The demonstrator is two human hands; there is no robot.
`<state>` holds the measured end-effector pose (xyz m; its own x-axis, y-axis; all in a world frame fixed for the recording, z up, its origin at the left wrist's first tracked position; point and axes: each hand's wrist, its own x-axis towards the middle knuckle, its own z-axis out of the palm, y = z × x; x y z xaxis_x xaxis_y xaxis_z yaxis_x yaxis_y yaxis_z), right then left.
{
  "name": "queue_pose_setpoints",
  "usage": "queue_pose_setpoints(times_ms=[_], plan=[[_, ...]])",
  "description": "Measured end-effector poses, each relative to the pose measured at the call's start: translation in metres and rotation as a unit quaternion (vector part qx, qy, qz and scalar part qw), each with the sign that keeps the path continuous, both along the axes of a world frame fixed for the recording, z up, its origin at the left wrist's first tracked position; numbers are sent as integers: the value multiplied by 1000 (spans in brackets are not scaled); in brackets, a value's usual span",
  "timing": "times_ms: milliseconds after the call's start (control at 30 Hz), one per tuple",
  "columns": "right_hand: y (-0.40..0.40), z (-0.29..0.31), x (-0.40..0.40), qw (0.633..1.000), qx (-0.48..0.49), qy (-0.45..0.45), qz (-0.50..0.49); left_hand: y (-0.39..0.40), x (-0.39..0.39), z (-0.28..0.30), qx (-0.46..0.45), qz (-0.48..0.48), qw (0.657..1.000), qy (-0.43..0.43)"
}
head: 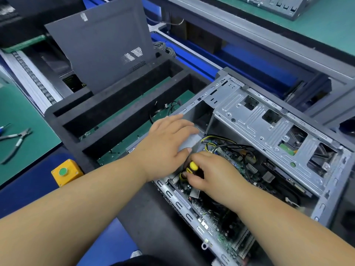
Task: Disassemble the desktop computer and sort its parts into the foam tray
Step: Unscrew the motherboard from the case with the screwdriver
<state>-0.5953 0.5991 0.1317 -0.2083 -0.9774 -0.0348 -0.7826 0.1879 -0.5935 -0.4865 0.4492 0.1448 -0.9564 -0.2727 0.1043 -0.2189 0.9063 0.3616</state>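
Note:
The open grey computer case (249, 116) lies on its side at centre right, its motherboard (217, 215) and cables exposed. My right hand (209, 173) grips a yellow and black screwdriver (190, 168) held down into the case near its left wall. My left hand (169, 143) rests flat on a grey metal box inside the case's left end, fingers straight. The black foam tray (107, 112) stands left of the case, with long slots; green boards and a black cable lie in it. The case's dark side panel (99, 47) stands upright in the tray's far slot.
Pliers (16, 143) lie on the green mat at the far left. A yellow box with a green button (64, 172) sits at the bench edge beside the tray. A blue conveyor frame runs behind. Another computer case (278, 6) stands at the top right.

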Motion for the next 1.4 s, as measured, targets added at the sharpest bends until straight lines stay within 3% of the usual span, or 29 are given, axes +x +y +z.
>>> queue_pose_setpoints(times_ms=[300,567,867,1200,1400], plan=[[-1,2,0,997,-5,-28,70,1,0,1,6,2,1000,-1],[-3,-2,6,997,-31,-20,70,1,1,2,27,4,1000,8],[-1,-6,0,991,-82,-108,3,0,1,1,26,4,1000,9],[3,2,-5,988,-115,-87,54,-1,1,-2,49,5,998,40],[2,3,-1,984,-115,-129,46,-1,1,-3,52,6,998,41]])
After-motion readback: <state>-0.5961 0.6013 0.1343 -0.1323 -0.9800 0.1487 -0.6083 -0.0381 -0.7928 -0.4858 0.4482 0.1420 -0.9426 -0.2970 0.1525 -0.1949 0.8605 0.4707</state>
